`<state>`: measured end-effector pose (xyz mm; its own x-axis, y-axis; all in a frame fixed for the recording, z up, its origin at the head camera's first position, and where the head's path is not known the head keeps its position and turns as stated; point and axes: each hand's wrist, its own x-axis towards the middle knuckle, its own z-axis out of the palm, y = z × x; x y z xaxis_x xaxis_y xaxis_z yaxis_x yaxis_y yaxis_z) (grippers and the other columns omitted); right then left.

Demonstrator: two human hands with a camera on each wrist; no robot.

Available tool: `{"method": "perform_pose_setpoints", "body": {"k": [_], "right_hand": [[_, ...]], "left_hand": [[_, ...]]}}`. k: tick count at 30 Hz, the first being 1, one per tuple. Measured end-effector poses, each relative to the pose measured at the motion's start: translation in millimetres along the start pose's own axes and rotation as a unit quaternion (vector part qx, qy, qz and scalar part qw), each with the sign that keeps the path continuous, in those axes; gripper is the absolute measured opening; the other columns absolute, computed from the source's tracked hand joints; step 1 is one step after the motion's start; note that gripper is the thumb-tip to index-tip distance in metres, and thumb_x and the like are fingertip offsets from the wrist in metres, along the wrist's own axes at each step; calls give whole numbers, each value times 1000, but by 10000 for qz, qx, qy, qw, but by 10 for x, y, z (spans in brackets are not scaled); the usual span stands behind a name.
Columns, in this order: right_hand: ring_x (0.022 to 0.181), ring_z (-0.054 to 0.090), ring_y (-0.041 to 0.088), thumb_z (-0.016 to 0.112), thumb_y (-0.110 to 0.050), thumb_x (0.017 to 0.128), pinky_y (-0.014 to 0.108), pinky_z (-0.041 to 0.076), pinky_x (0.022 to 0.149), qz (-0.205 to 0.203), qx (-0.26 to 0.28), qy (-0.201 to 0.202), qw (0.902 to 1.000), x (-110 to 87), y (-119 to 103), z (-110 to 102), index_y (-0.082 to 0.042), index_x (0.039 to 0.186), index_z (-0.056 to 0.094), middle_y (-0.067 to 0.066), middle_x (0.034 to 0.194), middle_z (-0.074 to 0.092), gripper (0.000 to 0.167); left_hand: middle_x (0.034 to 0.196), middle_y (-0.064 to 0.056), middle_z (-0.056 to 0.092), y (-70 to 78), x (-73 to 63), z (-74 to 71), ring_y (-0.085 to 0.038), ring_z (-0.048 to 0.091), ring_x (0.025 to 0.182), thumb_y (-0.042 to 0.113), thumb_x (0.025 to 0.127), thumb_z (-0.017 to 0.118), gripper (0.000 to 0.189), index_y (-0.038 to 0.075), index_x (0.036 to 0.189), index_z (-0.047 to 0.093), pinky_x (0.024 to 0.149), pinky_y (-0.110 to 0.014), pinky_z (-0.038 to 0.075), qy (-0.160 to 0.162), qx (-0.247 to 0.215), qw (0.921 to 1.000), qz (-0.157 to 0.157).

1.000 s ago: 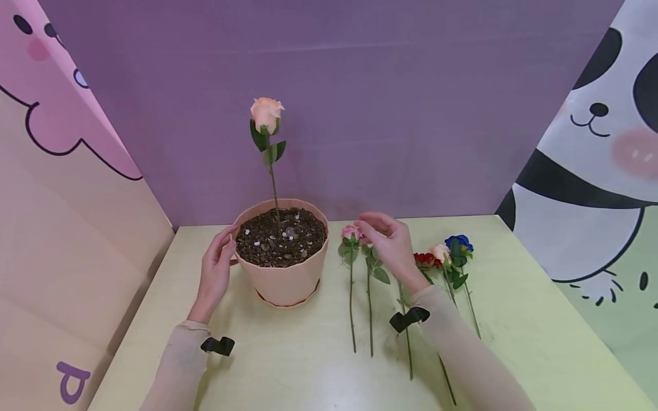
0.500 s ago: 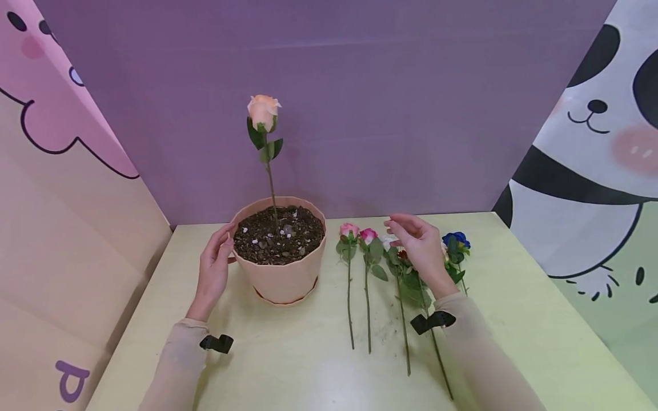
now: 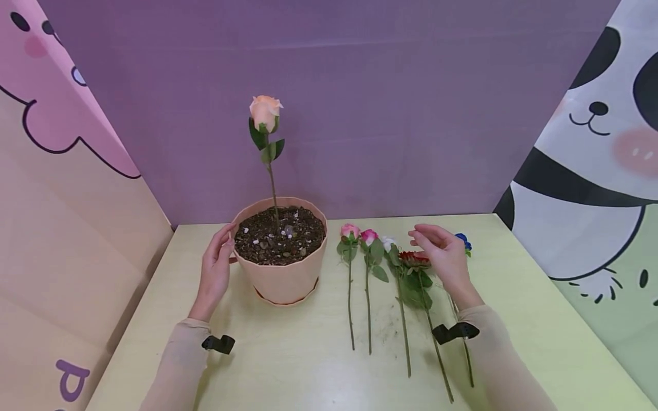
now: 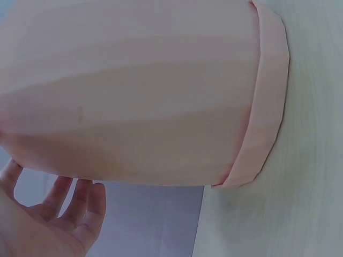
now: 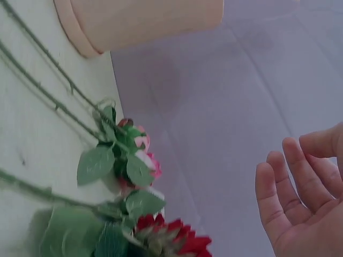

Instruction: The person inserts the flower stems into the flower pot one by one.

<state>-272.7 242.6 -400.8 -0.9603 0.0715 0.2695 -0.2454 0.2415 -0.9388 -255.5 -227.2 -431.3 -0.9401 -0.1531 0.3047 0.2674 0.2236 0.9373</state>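
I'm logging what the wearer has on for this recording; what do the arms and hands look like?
The left hand and right hand are bare, no gloves showing. Each arm wears a long, plain, pale beige sleeve, with a small, angular black device near the wrist.

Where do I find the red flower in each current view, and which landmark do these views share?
Head: the red flower is right of centre, beside the right hand.
Left wrist: not in it.
Right wrist: bottom edge, near the middle.
Shared landmark: the pink pot, in all three views.
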Motion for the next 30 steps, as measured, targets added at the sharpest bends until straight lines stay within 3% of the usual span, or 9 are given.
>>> {"method": "perform_pose_setpoints", "body": {"k": [15, 24, 30], "right_hand": [[93, 75, -2, 69, -27, 105, 21, 62, 77, 322, -174, 186, 9992, -159, 212, -333, -6, 131, 69, -25, 105, 76, 33], [91, 73, -5, 68, -33, 105, 24, 63, 77, 664, -665, 174, 9954, -209, 393, -542, 4, 143, 61, -29, 107, 71, 54], [90, 72, -6, 67, -30, 106, 25, 64, 79, 840, -837, 62, 9929, -267, 513, -636, 8, 143, 59, -29, 104, 71, 53]], "left_hand": [[167, -11, 44, -29, -1, 24, -31, 44, 150, 18, 114, 36, 48, 13, 160, 48, 90, -15, 49, 69, 4, 10000, -38], [168, -12, 43, -15, 10, 35, -31, 39, 154, 16, 113, 34, 49, 11, 160, 47, 90, -15, 49, 53, -14, 10000, 66], [169, -11, 41, -26, 7, 28, -31, 36, 156, 17, 113, 35, 49, 11, 160, 46, 90, -16, 49, 24, -32, 9999, 107]]}}
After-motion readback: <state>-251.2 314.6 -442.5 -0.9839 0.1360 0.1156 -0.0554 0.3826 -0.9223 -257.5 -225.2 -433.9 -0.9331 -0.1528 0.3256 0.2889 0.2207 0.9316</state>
